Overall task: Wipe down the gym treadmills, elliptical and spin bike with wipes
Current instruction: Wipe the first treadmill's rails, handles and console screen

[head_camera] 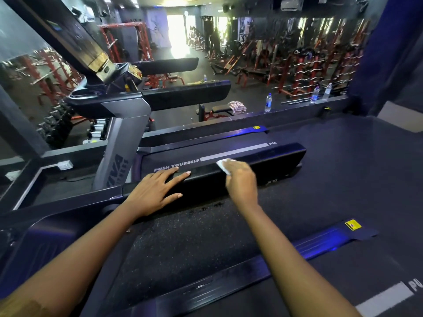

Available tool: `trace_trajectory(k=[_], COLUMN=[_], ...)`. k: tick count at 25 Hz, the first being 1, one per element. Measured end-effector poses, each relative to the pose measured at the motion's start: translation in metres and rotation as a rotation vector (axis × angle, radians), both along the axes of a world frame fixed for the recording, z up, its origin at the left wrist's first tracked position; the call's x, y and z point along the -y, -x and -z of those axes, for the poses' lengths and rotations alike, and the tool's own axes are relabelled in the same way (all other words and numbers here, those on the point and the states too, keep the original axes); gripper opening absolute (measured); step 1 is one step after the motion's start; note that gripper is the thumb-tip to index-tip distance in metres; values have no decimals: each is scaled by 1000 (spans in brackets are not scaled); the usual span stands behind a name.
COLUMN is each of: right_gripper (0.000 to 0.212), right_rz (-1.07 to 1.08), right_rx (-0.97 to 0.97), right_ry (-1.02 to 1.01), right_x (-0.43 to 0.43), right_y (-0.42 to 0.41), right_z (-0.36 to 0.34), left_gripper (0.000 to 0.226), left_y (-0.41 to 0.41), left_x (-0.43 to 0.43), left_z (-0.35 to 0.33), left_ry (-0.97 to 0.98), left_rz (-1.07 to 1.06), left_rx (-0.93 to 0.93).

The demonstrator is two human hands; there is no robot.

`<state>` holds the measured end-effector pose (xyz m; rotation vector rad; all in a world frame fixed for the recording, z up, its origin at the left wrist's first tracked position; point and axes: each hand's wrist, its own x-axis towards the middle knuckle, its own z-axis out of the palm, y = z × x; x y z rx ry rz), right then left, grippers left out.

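Observation:
A black padded handrail [274, 156] of the treadmill [123, 143] runs across the middle of the view. My left hand [155, 191] rests flat on its near end with the fingers spread. My right hand [240, 181] holds a white wipe [223, 165] against the top of the same rail, further right. Beyond the rail lies the treadmill belt with the words "PUSH YOURSELF" [176, 165]. The treadmill's console [75, 44] rises at the upper left.
A second treadmill's side rail with a yellow sticker [352, 225] lies at the lower right. Water bottles [268, 102] stand on a ledge behind. A mirror wall shows red weight racks [297, 65] and a bench with a towel [237, 106].

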<state>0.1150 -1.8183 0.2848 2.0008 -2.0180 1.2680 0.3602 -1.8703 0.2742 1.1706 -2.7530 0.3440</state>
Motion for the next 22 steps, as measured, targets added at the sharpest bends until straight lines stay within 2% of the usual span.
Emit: trace_trajectory(k=[4, 6, 9, 11, 12, 15, 17, 19, 22], right_gripper=[25, 27, 33, 35, 36, 34, 35, 39, 35], right_rz=[165, 63, -139, -157, -111, 185, 330, 346, 315], right_rx=[-169, -227, -207, -88, 44, 494, 681, 790, 794], right_ry=[-220, -246, -191, -34, 80, 325, 341, 321, 384], right_x=[5, 1, -3, -4, -5, -14, -11, -2, 5], right_y=[1, -34, -74, -68, -58, -14, -2, -15, -55], right_z=[-12, -16, -8, 5, 13, 38, 47, 51, 61], left_gripper=[62, 62, 61, 63, 63, 66, 68, 69, 70], left_y=[-4, -3, -2, -3, -4, -2, -2, -1, -1], left_x=[-10, -12, -12, -9, -8, -7, -6, -8, -8], left_z=[0, 0, 0, 2, 3, 4, 5, 3, 3], left_ry=[41, 36, 23, 18, 16, 30, 24, 29, 49], left_rz=[-49, -68, -82, -83, -85, -85, -91, -89, -85], left_rx=[4, 2, -11, -16, -17, -17, -17, -13, -14])
